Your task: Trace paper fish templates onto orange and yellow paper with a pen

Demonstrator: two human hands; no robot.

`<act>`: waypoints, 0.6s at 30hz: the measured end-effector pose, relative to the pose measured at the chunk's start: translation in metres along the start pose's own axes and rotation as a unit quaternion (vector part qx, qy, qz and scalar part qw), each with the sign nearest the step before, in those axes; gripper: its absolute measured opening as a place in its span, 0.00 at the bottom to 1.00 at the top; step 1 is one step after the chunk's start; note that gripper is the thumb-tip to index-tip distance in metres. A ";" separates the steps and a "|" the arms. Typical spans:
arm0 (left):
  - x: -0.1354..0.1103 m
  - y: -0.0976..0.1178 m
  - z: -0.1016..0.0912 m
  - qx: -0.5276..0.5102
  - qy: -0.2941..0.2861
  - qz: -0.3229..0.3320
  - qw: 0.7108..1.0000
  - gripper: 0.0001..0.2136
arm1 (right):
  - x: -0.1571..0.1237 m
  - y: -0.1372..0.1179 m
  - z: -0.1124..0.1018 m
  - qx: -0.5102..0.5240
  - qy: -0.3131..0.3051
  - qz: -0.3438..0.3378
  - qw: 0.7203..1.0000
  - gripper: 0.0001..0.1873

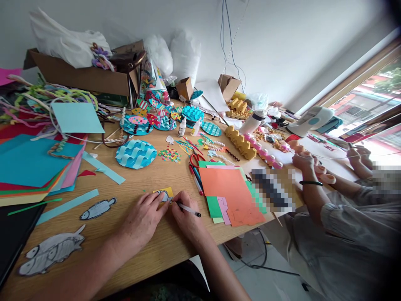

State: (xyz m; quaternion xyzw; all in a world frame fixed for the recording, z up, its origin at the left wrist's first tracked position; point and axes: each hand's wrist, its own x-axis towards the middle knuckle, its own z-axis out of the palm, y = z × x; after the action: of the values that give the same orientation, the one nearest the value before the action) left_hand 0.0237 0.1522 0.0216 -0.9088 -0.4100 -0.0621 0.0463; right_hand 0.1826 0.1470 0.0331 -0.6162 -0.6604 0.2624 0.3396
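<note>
The yellow paper (pixel 165 194) near the tabletop's front edge shows a drawn fish; my left hand (pixel 142 217) presses it flat, fingers spread, right hand (pixel 184 215) fingers pinching a pen (pixel 189 209).

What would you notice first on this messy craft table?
First, the two hands at the near edge: the left hand presses down a small yellow paper while the right hand draws on it with a pen. Behind them lie blue wavy paper discs, and left, a stack of coloured paper.

Left hand (pixel 142 215): presses flat on the yellow paper (pixel 165 193), near the table's (pixel 138 175) front edge.
Right hand (pixel 184 217): holds a pen (pixel 189 209), tip at the paper.
Grey paper fish (pixel 97 209): left of the hands.
</note>
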 end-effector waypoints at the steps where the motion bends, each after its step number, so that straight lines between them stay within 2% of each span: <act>1: 0.000 0.000 0.000 0.001 0.001 0.001 1.000 0.20 | 0.000 0.000 0.000 0.000 -0.002 -0.003 1.000 0.04; 9: 0.000 -0.002 -0.003 0.007 -0.015 0.011 1.000 0.21 | -0.006 0.002 -0.003 0.026 0.001 -0.018 0.999 0.05; 18: -0.001 -0.003 -0.005 0.017 0.003 0.022 1.000 0.21 | -0.008 0.006 -0.002 0.034 0.012 -0.027 0.999 0.04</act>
State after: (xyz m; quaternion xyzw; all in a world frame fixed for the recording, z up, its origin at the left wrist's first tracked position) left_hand 0.0204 0.1526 0.0262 -0.9164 -0.3908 -0.0573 0.0643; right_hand 0.1879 0.1400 0.0284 -0.5894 -0.6631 0.2685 0.3752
